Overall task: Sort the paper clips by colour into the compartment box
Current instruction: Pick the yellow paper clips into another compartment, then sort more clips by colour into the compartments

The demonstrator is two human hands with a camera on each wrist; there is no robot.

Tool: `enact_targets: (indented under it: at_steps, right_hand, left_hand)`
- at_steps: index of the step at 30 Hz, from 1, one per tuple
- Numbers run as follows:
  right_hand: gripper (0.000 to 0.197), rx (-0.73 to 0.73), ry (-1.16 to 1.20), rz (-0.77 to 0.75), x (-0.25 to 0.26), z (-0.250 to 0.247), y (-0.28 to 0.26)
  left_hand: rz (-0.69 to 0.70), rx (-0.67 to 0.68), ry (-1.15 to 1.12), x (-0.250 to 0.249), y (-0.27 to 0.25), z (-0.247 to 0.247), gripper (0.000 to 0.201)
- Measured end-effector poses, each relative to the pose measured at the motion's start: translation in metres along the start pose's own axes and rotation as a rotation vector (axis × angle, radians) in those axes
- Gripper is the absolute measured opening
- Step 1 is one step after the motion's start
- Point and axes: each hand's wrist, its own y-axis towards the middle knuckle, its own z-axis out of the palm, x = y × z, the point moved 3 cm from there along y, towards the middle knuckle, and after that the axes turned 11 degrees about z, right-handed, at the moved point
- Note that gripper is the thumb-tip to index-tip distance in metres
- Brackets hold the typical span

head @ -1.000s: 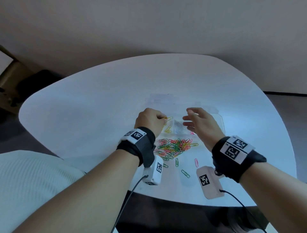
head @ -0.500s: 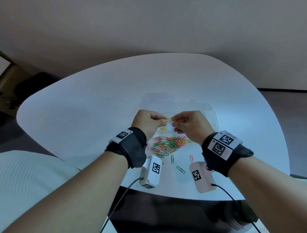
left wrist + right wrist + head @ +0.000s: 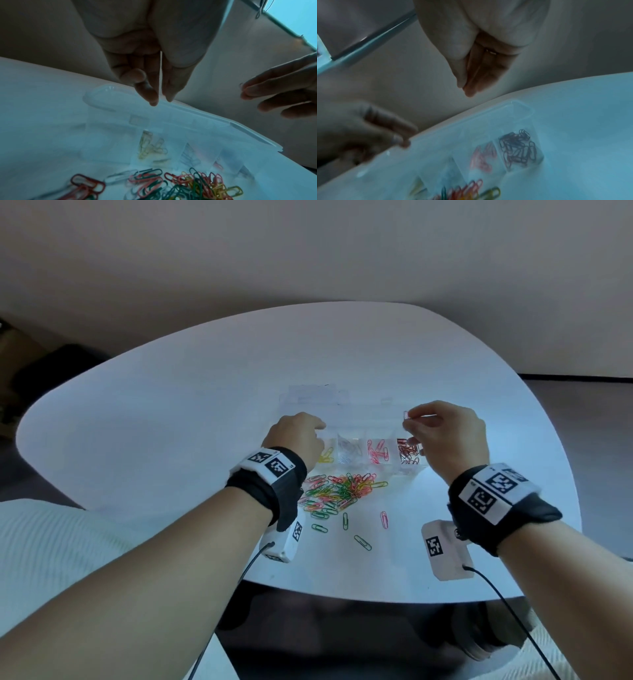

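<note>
A clear compartment box (image 3: 409, 472) lies open on the white table (image 3: 171, 422). It holds yellow clips (image 3: 327, 455), pale clips (image 3: 349, 451), pink clips (image 3: 378, 453) and dark red clips (image 3: 407, 453) in separate compartments. A mixed pile of paper clips (image 3: 339, 491) lies just in front of it. My right hand (image 3: 407, 419) pinches a pink clip (image 3: 406, 415) above the box's right end. My left hand (image 3: 320, 428) hovers over the yellow compartment. In the left wrist view its fingertips (image 3: 154, 102) point down, close together, with nothing seen between them.
Single clips lie apart from the pile: a green one (image 3: 362, 542), another green one (image 3: 345, 521) and a pink one (image 3: 384, 519). White camera modules (image 3: 286, 539) (image 3: 445, 549) with cables hang under both wrists near the table's front edge.
Half a second ago both hands met over a yellow clip at the box. They have parted: my right hand moved right holding a pink clip, while my left stayed by the yellow compartment.
</note>
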Motion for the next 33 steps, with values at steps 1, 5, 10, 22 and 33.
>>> enact_targets:
  at_steps: [1, 5, 10, 22, 33]
  right_hand:
    - [0.007, 0.004, -0.031, -0.017, 0.000, 0.005, -0.002]
    - [0.014, 0.050, -0.250, 0.003, -0.005, 0.021, -0.007]
    - [0.018, 0.074, -0.428, -0.129, -0.005, 0.033, -0.030]
    - [0.022, 0.373, -0.826, 0.082, -0.066, 0.039, -0.054]
    - [0.019, 0.398, -0.783, -0.077, -0.070, 0.063, -0.062]
  left_hand:
    - [0.013, -0.031, 0.003, -0.002, -0.003, -0.005, 0.038]
    - [0.032, -0.077, 0.007, -0.006, -0.020, -0.019, 0.029]
    - [0.051, 0.055, 0.077, -0.004, -0.040, -0.006, 0.018]
    - [-0.009, 0.193, 0.104, 0.055, -0.061, 0.031, 0.008]
    - [0.184, 0.190, 0.130, 0.031, -0.052, 0.057, 0.021]
